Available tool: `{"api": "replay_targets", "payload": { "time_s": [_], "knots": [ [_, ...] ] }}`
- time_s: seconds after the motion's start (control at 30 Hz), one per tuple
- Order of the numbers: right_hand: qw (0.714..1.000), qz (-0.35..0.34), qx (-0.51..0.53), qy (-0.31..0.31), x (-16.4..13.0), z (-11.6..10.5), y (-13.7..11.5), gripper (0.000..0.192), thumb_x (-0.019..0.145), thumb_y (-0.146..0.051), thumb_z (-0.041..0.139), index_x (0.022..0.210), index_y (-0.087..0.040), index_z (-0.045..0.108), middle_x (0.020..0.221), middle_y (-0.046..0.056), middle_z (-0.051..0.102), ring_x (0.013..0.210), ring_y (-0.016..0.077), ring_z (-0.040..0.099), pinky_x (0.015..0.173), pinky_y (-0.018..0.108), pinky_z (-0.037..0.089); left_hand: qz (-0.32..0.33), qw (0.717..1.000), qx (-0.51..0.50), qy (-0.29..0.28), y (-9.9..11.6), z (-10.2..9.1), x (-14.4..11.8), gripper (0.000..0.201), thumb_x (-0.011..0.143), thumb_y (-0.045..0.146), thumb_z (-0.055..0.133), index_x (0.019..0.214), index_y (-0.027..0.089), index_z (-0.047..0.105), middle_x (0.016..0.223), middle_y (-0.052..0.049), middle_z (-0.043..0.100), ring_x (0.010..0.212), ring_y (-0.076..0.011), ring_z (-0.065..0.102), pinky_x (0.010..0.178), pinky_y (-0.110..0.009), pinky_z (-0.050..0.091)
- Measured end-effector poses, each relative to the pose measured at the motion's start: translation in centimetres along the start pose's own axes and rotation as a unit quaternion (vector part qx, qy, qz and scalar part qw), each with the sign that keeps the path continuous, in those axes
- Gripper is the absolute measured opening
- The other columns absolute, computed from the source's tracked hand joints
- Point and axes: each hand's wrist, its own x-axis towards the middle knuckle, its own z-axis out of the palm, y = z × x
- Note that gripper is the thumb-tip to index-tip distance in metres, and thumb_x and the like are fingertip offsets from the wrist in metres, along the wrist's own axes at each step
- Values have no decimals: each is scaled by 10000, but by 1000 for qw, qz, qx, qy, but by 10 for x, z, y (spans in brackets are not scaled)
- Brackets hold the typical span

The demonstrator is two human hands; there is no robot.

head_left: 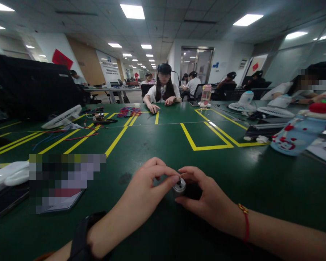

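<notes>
A small silver metal cylinder (179,188), which looks like a small motor, stands upright on the green table between my hands. Its round top end has dark spots. The thumb and fingers of my right hand (203,194) curve around it from the right. My left hand (156,181) reaches in from the left, thumb and forefinger pinched together at the top edge of the cylinder. Something tiny and dark shows by those fingertips, too small to name.
A phone-like flat item (66,206), partly blurred out, and white objects (8,175) lie left. A blue cup (296,134) and fans (241,102) stand right. Wires (129,112) lie farther back. Across the table (152,143) sits a person (164,90) with both hands on it.
</notes>
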Motion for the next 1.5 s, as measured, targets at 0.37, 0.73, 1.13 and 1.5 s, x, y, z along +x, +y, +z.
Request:
{"api": "replay_targets", "payload": {
  "time_s": [0.37,0.73,1.13,1.5],
  "knots": [
    [996,-7,-84,19,-10,-16,2,444,759,-275,620,1184,-318,501,1108,-39,598,971,78,584,874,225,486,-20,999,9,39,-10,-8,-7,138,888,272,569,889,244,703,850,5,579,784,-160,550,688,-275,411],
    [993,7,-92,67,-10,-23,6,472,756,-330,636,1200,-285,482,1119,-6,595,970,89,601,867,216,514,9,997,62,-55,-32,20,-12,152,858,256,613,958,301,720,884,5,575,849,-177,561,750,-290,425],
    [871,158,-404,231,-77,-161,92,510,747,-535,586,1169,-256,529,1043,79,618,783,171,634,606,265,500,-230,971,-36,59,-85,-53,-52,381,856,540,514,1134,292,594,908,4,637,836,-214,571,668,-276,410],
    [926,-91,-367,6,-14,-28,6,370,824,-456,545,1183,-368,569,1295,-5,494,1186,200,423,959,390,317,-235,968,-28,85,-79,-48,-51,360,843,525,535,1086,274,625,927,2,687,807,-211,600,639,-262,427]
  ]
}}
